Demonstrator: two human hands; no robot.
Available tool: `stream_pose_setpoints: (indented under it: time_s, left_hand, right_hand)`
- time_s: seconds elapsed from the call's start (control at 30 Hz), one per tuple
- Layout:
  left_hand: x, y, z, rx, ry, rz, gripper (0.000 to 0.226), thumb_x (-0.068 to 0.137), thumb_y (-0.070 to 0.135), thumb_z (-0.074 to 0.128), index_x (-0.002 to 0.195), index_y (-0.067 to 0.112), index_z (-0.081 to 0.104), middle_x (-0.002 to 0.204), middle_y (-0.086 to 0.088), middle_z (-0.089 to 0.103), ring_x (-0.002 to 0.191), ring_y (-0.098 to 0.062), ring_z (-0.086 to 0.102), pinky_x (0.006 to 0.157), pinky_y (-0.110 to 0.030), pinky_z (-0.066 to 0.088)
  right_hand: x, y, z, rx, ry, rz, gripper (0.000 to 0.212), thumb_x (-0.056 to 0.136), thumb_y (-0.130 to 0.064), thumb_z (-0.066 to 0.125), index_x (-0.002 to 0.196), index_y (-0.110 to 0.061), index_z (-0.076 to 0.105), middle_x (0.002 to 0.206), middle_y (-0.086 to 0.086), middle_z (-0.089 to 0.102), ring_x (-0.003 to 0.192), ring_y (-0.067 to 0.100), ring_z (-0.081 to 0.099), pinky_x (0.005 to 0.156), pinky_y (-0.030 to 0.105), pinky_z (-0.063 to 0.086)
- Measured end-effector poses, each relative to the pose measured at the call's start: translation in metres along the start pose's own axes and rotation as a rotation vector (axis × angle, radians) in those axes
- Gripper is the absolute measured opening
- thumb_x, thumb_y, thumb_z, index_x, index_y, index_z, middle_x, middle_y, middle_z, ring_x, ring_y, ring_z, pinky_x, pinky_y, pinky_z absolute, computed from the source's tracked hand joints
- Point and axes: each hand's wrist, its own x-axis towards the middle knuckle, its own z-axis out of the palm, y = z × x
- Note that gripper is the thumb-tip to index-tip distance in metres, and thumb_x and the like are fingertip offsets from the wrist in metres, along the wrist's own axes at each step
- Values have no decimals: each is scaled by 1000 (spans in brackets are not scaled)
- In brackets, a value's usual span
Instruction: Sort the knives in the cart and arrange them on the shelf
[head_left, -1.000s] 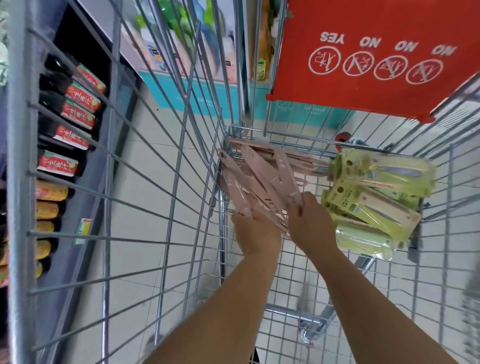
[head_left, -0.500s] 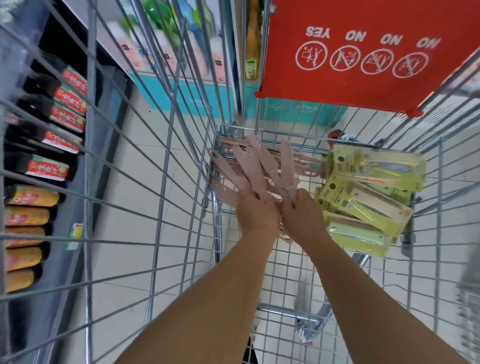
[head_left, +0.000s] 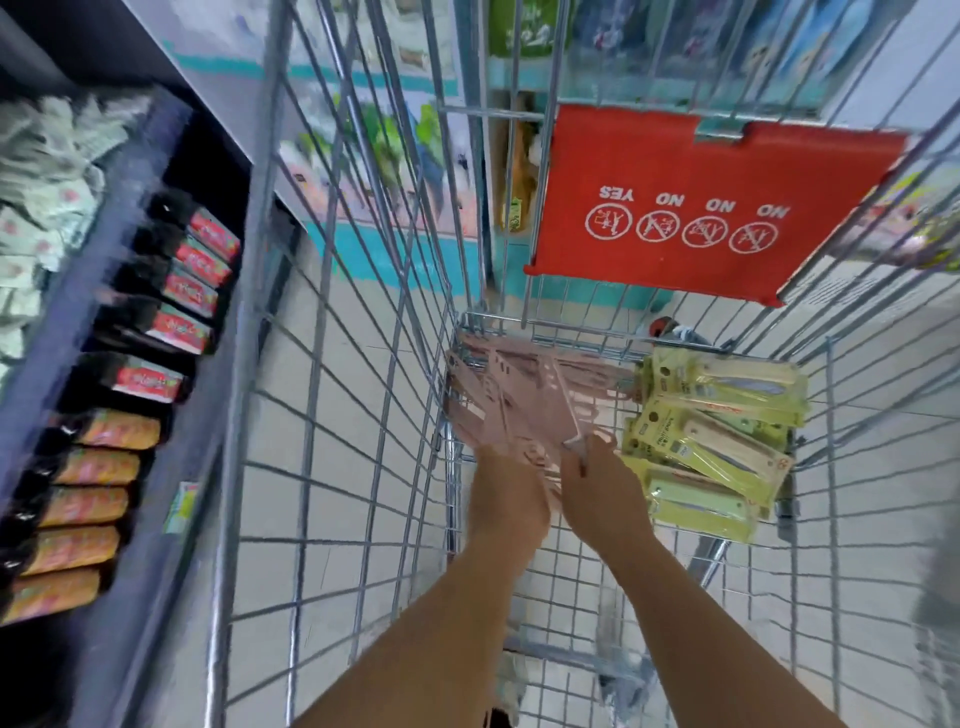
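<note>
in the wire cart (head_left: 363, 415), both hands gripped fanned pink knife packs (head_left: 514, 400) beside the yellow packs (head_left: 717, 436); a loose hold risked spilling them.

Wire cart (head_left: 332, 467) floor carries two heaps at far end: pink knife packs (head_left: 519, 400) fanned at left, yellow-green knife packs (head_left: 711, 431) stacked at right, just beside them. Dark shelf (head_left: 104, 291) left of cart carries row of red-labelled bottles (head_left: 192, 291), orange-labelled bottles (head_left: 88, 499) nearer.
</note>
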Motion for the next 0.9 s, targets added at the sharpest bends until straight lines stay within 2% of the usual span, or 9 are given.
stream_pose_setpoints:
  time_s: [0.07, 0.17, 0.27, 0.37, 0.47, 0.6, 0.73, 0.8, 0.9]
  left_hand:
    - [-16, 2, -13, 83, 21, 70, 28, 97, 6, 38, 123, -4, 43, 119, -18, 54, 104, -31, 56, 79, -29, 40]
    - [-43, 14, -35, 4, 51, 96, 26, 98, 7, 30, 120, 10, 42, 109, -11, 56, 88, -28, 58, 76, -41, 48]
    - [-70, 29, -61, -110, 95, 115, 16, 97, 15, 28, 107, 24, 36, 94, -3, 57, 76, -26, 55, 63, -34, 40]
    - [-100, 41, -96, -215, 146, 239, 12, 95, 18, 32, 96, 27, 40, 89, 0, 59, 75, -24, 57, 62, -34, 44]
    - [-135, 45, -142, -251, 184, 371, 11, 98, 23, 35, 89, 28, 34, 85, 4, 52, 70, -16, 51, 54, -28, 32]
    - [-178, 34, -219, -267, 335, 539, 10, 101, 26, 34, 95, 20, 29, 88, 1, 45, 77, -24, 47, 64, -28, 29]
    - [-218, -7, -309, -351, 508, 653, 12, 100, 23, 35, 93, 14, 33, 83, -3, 46, 75, -26, 48, 63, -27, 28]
    - [-234, -38, -354, -357, 613, 682, 11, 99, 22, 36, 98, 11, 39, 83, -1, 46, 73, -23, 46, 65, -27, 31]
    - [-261, -92, -419, -372, 764, 731, 19, 99, 24, 39, 85, 12, 32, 67, 3, 38, 57, -16, 39, 56, -30, 21]
  right_hand:
    - [-15, -9, -10, 22, 51, -12, 19, 100, -23, 35, 102, -10, 48, 81, 6, 56, 72, 24, 51, 61, 31, 34]
    - [-40, -27, -27, 77, 159, -27, 20, 100, -24, 35, 102, -10, 49, 77, 4, 54, 71, 25, 50, 60, 32, 33]
    - [-69, -53, -50, 135, 237, -67, 21, 99, -27, 38, 99, -9, 48, 74, 2, 50, 74, 28, 50, 63, 34, 36]
    - [-102, -89, -73, 187, 277, -153, 19, 99, -26, 39, 97, -9, 49, 79, 7, 56, 74, 29, 52, 64, 37, 41]
    - [-138, -132, -92, 192, 334, -237, 21, 99, -29, 39, 89, -12, 46, 75, 7, 57, 71, 29, 55, 60, 35, 38]
    - [-198, -202, -104, 188, 418, -394, 29, 100, -27, 39, 73, -19, 36, 74, 9, 53, 70, 28, 51, 61, 34, 31]
    - [-266, -277, -89, 204, 444, -556, 21, 99, -22, 42, 80, -13, 40, 71, 5, 48, 74, 27, 49, 62, 32, 25]
    - [-302, -314, -71, 208, 437, -626, 17, 98, -22, 42, 91, -7, 46, 83, 15, 57, 82, 31, 55, 63, 33, 28]
    - [-361, -367, -37, 215, 400, -744, 20, 98, -20, 42, 107, -4, 51, 104, 24, 61, 97, 37, 57, 70, 36, 33]
